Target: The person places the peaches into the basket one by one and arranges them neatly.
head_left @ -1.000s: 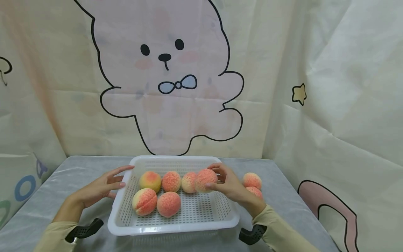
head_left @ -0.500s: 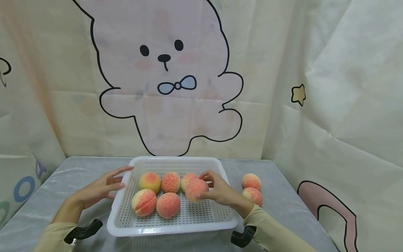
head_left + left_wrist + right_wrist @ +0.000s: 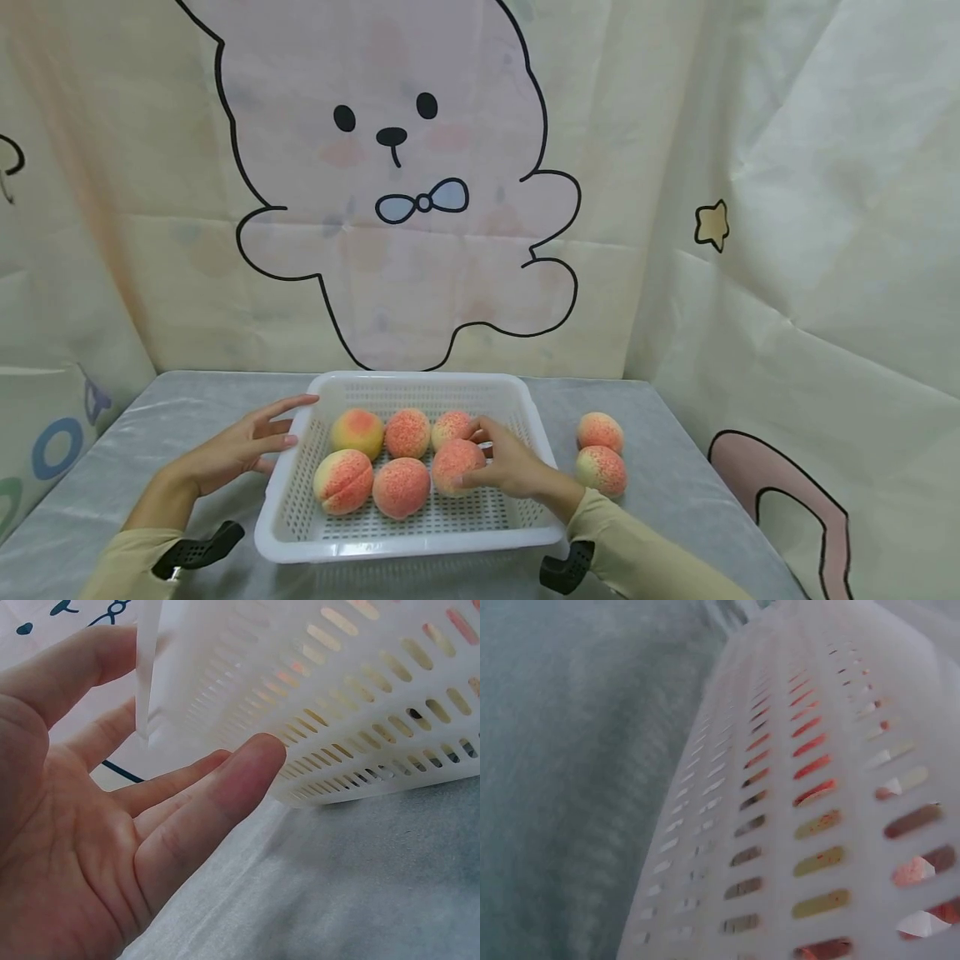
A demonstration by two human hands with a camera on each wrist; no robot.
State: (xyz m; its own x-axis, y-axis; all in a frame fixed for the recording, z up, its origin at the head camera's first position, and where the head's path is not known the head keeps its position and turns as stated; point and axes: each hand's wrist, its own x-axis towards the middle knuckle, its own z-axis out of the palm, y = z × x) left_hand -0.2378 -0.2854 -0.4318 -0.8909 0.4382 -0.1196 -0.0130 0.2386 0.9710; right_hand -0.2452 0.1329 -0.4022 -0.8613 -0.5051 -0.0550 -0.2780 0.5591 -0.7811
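A white perforated plastic basket (image 3: 480, 540) holds several peaches in two rows. My right hand (image 3: 513, 462) is inside it, thumb and fingers curled round a pink peach (image 3: 454, 467) at the right end of the front row. That peach sits beside another pink peach (image 3: 401, 488) and in front of a paler speckled peach (image 3: 449, 427). My left hand (image 3: 236, 446) rests with extended fingers at the basket's left side, fingertips at the rim. In the left wrist view, the left thumb (image 3: 251, 776) lies close to the slotted wall (image 3: 360, 712). The right wrist view shows only the basket's slotted outside wall (image 3: 780, 825).
Two more peaches, one farther back (image 3: 600, 432) and one nearer (image 3: 602, 472), lie on the grey cloth-covered table (image 3: 645, 517) right of the basket. A printed curtain (image 3: 480, 292) hangs behind the table's back edge.
My right hand has carried the pink peach left and down, from near the basket's right wall to the front row. The left hand and the basket have hardly moved.
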